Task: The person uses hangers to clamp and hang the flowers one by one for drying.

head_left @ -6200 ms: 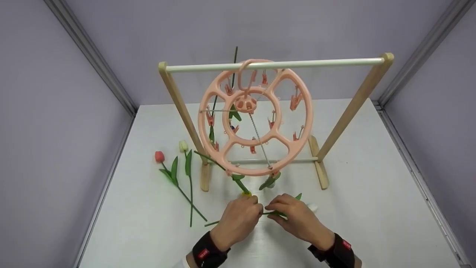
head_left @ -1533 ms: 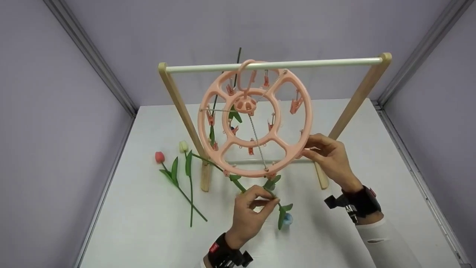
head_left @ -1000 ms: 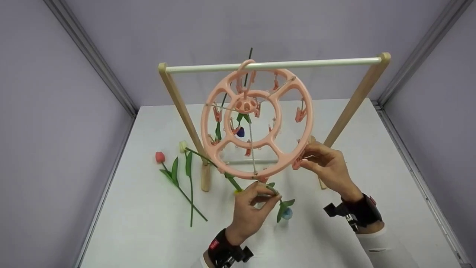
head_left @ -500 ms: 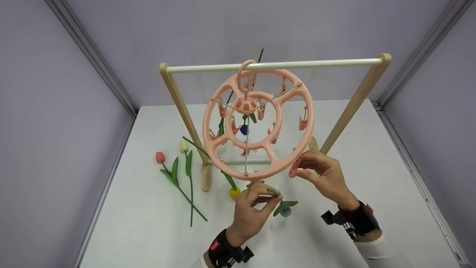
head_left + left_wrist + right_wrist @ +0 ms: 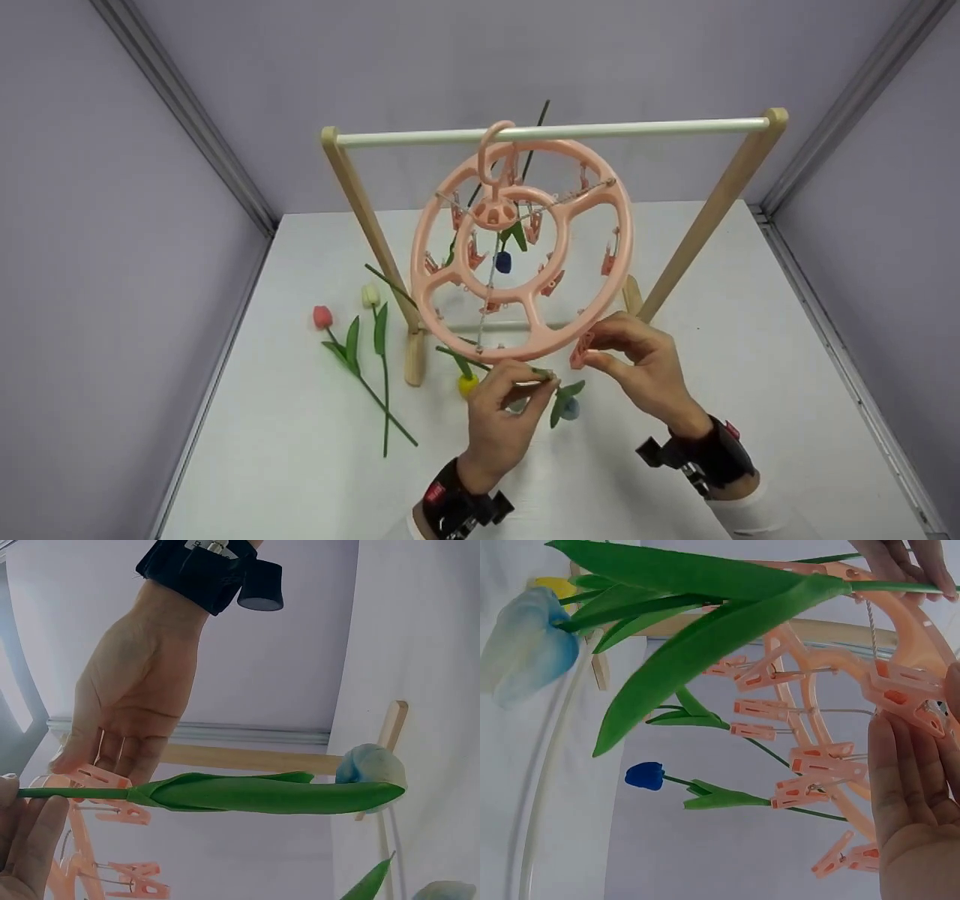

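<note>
The left hand (image 5: 499, 420) pinches the thin green stem of a pale blue artificial tulip (image 5: 570, 407) between thumb and fingers (image 5: 525, 373), stem roughly level, its free end pointing left and the bloom hanging low to the right above the white table (image 5: 750, 375). The right hand (image 5: 645, 367), just right of that stem, pinches a salmon plastic clothes peg (image 5: 581, 351) on the lower rim of the round salmon-pink plastic peg hanger (image 5: 619, 247) hooked over the wooden rack's rail (image 5: 637, 129). The peg sits just above and to the right of the left hand's fingertips, with the bloom below, so the stem lies crosswise beneath the peg.
</note>
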The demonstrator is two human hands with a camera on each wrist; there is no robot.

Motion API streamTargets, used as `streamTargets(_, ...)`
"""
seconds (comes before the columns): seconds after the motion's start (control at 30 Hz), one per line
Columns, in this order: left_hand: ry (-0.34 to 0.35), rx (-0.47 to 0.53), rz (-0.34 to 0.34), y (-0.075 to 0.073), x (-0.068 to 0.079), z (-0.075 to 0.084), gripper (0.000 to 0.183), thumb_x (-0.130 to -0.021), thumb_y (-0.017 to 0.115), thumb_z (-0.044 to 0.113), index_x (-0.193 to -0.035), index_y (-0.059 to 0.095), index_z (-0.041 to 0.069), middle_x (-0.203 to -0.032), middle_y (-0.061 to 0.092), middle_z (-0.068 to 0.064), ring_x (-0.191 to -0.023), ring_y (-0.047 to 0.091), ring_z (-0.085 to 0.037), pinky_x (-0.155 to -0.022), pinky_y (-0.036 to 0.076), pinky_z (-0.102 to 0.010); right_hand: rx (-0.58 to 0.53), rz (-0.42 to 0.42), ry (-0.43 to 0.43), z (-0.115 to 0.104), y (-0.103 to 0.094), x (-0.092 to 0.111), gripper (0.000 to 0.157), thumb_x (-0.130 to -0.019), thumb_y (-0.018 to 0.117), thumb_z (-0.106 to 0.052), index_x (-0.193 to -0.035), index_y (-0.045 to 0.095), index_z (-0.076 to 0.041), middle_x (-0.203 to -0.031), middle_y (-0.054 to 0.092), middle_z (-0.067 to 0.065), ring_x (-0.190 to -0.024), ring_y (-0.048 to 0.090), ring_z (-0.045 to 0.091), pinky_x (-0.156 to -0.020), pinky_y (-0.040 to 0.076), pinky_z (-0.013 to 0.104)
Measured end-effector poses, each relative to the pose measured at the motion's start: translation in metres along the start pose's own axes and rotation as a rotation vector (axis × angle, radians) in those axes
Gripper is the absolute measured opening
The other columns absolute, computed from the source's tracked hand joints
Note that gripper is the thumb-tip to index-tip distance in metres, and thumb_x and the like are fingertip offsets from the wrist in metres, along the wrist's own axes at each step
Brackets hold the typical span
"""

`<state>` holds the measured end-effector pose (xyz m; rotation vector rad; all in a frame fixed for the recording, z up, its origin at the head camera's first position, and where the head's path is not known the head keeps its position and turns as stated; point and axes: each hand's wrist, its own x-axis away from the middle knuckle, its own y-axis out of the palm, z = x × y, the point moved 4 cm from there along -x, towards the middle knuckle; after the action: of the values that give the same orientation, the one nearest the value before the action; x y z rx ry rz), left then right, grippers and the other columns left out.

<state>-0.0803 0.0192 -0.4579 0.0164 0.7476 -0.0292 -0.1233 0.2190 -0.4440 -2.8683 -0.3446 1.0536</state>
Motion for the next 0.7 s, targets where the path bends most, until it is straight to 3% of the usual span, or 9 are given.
streamTargets(0.27,0.026,-0.021,0.049,-0.001,-0.004,0.001,0.015,-0.087,0.08,-0.008,-0.096,0.072,0.001,-0.09,0.069,-0.016,-0.083,0.073,-0.025,-0.073,0.067,-0.029,-0.017,0.027,-0.028,-0.004,0.01,0.001,0.019,-0.087,0.076,0.012,-0.106,0.074,0.01,-0.097,0.076,0.013,-0.089,0.075,0.015,-0.081,0.064,0.021)
streamTargets(0.47,0.04,-0.036,0.057,-0.002,-0.007,0.0,0.018,-0.085,0.08,-0.012,-0.095,0.072,0.0,-0.09,0.069,-0.015,-0.085,0.073,-0.025,-0.074,0.067,-0.028,-0.026,0.025,-0.038,-0.005,0.016,0.001,0.017,-0.09,0.078,0.003,-0.105,0.075,0.009,-0.098,0.077,0.012,-0.087,0.075,0.016,-0.08,0.064,0.021)
streamTargets(0.7,0.159,-0.07,0.059,0.0,-0.008,0.002,0.02,-0.084,0.08,-0.014,-0.097,0.073,-0.001,-0.088,0.069,-0.015,-0.08,0.07,-0.022,-0.071,0.065,-0.022,-0.036,0.011,-0.057,-0.005,0.018,-0.001,0.018,-0.088,0.078,0.005,-0.105,0.075,0.009,-0.099,0.078,0.012,-0.09,0.076,0.015,-0.081,0.064,0.021)
